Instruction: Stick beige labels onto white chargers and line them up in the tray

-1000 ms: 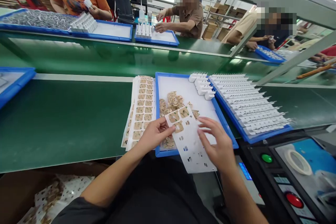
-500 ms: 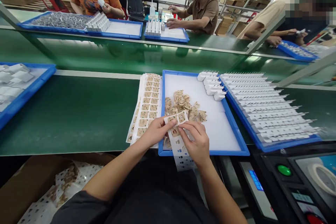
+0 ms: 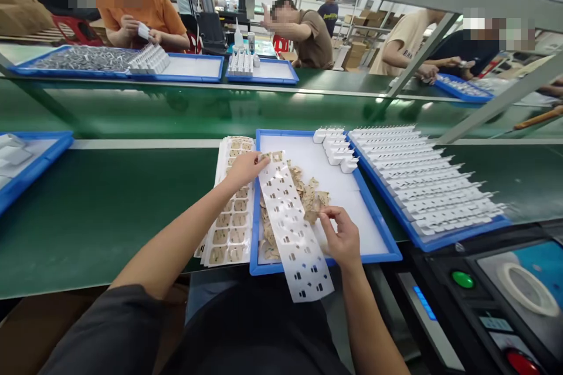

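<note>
Head view: left hand [image 3: 243,169] stretched forward, fingertips pinched on the far end of a long white backing strip [image 3: 294,233], close to the last tan sticker pieces at its tip. Strip lying with its long axis running from that far-left grip back and rightward toward the body, near end hanging past the front rim of the blue tray [image 3: 378,234]. Right hand [image 3: 342,238] drawn in nearer the body, just right of the strip's middle, thumb and forefinger closed on a small tan sticker [image 3: 317,208]; other fingers curled. Between and beyond the two hands, a loose heap of tan stickers [image 3: 308,184] on the tray's white floor. Left of the tray, touching its wall, a stack of full sticker sheets [image 3: 229,217] under the left forearm. Far corner of the tray: white plug parts [image 3: 336,143]. Further right, rows of white parts [image 3: 422,179] in a second tray. All on the green bench [image 3: 109,205].
</note>
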Demonstrator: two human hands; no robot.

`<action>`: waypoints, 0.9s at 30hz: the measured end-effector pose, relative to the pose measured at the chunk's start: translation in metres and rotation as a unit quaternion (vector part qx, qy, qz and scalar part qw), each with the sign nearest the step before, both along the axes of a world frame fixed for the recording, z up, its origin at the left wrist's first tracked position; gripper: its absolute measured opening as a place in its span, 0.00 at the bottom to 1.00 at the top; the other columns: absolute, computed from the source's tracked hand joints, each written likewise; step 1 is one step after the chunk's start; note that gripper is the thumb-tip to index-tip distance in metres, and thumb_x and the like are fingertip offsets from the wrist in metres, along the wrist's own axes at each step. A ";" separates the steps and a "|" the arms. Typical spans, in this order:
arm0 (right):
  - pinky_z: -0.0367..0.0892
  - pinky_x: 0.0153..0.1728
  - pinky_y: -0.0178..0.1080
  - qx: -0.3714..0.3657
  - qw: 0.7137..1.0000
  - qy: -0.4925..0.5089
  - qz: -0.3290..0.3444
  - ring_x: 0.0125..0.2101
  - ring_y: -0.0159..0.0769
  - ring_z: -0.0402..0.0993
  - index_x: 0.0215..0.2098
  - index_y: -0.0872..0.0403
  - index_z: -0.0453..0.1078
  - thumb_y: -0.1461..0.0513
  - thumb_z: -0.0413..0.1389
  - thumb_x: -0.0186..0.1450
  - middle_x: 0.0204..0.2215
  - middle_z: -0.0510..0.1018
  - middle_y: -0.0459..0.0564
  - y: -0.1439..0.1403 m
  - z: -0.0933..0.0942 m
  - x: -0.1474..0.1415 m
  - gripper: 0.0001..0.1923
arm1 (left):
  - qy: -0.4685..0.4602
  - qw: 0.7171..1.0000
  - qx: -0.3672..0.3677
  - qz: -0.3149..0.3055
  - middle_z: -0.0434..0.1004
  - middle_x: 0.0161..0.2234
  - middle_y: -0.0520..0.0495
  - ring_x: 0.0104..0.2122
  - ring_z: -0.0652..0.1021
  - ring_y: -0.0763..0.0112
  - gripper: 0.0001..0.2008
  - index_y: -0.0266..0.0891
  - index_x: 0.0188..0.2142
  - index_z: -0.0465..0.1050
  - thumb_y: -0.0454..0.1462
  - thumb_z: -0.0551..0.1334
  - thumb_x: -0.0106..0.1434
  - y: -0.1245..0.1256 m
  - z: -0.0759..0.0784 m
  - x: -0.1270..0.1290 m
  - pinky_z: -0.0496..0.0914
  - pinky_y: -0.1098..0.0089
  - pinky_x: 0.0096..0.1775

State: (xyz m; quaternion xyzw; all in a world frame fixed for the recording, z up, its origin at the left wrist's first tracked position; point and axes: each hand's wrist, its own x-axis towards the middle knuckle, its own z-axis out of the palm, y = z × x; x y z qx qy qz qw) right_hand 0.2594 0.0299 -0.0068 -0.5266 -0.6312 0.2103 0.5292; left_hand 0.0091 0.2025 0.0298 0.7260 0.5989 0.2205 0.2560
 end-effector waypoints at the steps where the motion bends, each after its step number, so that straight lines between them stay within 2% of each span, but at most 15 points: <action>1: 0.73 0.40 0.41 -0.011 1.000 -0.007 -0.007 0.37 0.39 0.77 0.40 0.51 0.72 0.60 0.56 0.71 0.34 0.79 0.50 0.000 -0.003 0.002 0.04 | 0.021 1.000 0.016 0.005 0.75 0.29 0.41 0.38 0.76 0.51 0.17 0.38 0.27 0.70 0.46 0.58 0.66 0.010 0.001 0.004 0.68 0.59 0.41; 3: 0.73 0.38 0.39 -0.015 1.000 -0.013 -0.012 0.34 0.38 0.77 0.37 0.52 0.72 0.59 0.57 0.70 0.32 0.79 0.49 0.000 -0.006 0.004 0.05 | 0.058 0.997 0.054 0.013 0.77 0.39 0.34 0.49 0.73 0.42 0.11 0.35 0.36 0.75 0.42 0.60 0.65 0.024 0.002 0.016 0.66 0.52 0.50; 4: 0.73 0.37 0.39 -0.014 1.000 -0.014 -0.011 0.33 0.37 0.77 0.36 0.52 0.72 0.59 0.57 0.69 0.30 0.79 0.48 -0.001 -0.006 0.004 0.05 | 0.071 0.995 0.073 0.012 0.76 0.46 0.32 0.54 0.70 0.39 0.12 0.34 0.43 0.76 0.40 0.61 0.65 0.029 0.003 0.025 0.63 0.49 0.54; 6: 0.73 0.35 0.38 -0.010 1.000 -0.020 -0.005 0.32 0.36 0.76 0.35 0.52 0.73 0.60 0.57 0.69 0.29 0.79 0.48 -0.001 -0.005 0.004 0.06 | 0.086 0.991 0.104 -0.005 0.71 0.56 0.30 0.61 0.63 0.39 0.20 0.34 0.55 0.72 0.38 0.62 0.64 0.037 0.005 0.051 0.58 0.47 0.59; 8: 0.73 0.35 0.37 -0.008 0.999 -0.033 0.011 0.31 0.36 0.76 0.35 0.53 0.73 0.61 0.57 0.69 0.29 0.79 0.47 -0.001 -0.002 0.003 0.05 | 0.091 0.988 0.118 -0.040 0.69 0.60 0.33 0.62 0.63 0.44 0.26 0.37 0.61 0.67 0.38 0.64 0.65 0.047 0.009 0.082 0.58 0.49 0.61; 12: 0.73 0.34 0.36 0.017 0.997 -0.062 0.036 0.30 0.36 0.77 0.35 0.53 0.73 0.61 0.57 0.69 0.29 0.79 0.48 -0.001 0.001 0.005 0.05 | 0.092 0.985 0.123 -0.082 0.66 0.63 0.38 0.62 0.66 0.52 0.30 0.40 0.65 0.62 0.37 0.66 0.65 0.074 0.022 0.146 0.63 0.54 0.61; 16: 0.74 0.33 0.34 0.055 0.993 -0.094 0.036 0.29 0.35 0.77 0.37 0.52 0.74 0.61 0.58 0.69 0.29 0.80 0.47 0.002 -0.002 0.010 0.04 | 0.090 0.985 0.118 -0.083 0.67 0.62 0.39 0.58 0.72 0.54 0.23 0.39 0.61 0.66 0.42 0.64 0.69 0.098 0.030 0.183 0.70 0.48 0.56; 19: 0.75 0.32 0.32 0.068 0.990 -0.113 0.050 0.29 0.35 0.78 0.37 0.51 0.75 0.59 0.59 0.69 0.30 0.80 0.48 0.007 -0.007 0.016 0.04 | 0.085 0.989 0.100 -0.066 0.72 0.57 0.40 0.54 0.76 0.57 0.19 0.38 0.57 0.70 0.42 0.63 0.70 0.107 0.028 0.194 0.74 0.50 0.53; 22: 0.76 0.32 0.30 0.060 0.988 -0.129 0.053 0.28 0.35 0.79 0.37 0.51 0.75 0.58 0.59 0.68 0.30 0.81 0.48 0.010 -0.011 0.021 0.06 | 0.064 0.993 0.075 -0.061 0.74 0.55 0.41 0.51 0.77 0.59 0.17 0.37 0.55 0.71 0.42 0.63 0.70 0.109 0.029 0.192 0.75 0.52 0.52; 25: 0.77 0.31 0.29 0.054 0.988 -0.136 0.043 0.27 0.35 0.80 0.37 0.51 0.76 0.55 0.59 0.68 0.30 0.82 0.48 0.011 -0.011 0.024 0.09 | 0.015 0.995 0.064 -0.073 0.75 0.52 0.40 0.50 0.77 0.60 0.17 0.35 0.53 0.71 0.40 0.65 0.68 0.107 0.043 0.171 0.75 0.55 0.51; 27: 0.77 0.29 0.29 0.046 0.989 -0.133 0.037 0.28 0.36 0.82 0.36 0.50 0.77 0.52 0.60 0.67 0.30 0.83 0.48 0.010 -0.011 0.023 0.12 | -0.029 0.994 0.067 -0.079 0.76 0.50 0.41 0.48 0.78 0.62 0.21 0.35 0.54 0.69 0.39 0.67 0.65 0.099 0.060 0.143 0.74 0.60 0.51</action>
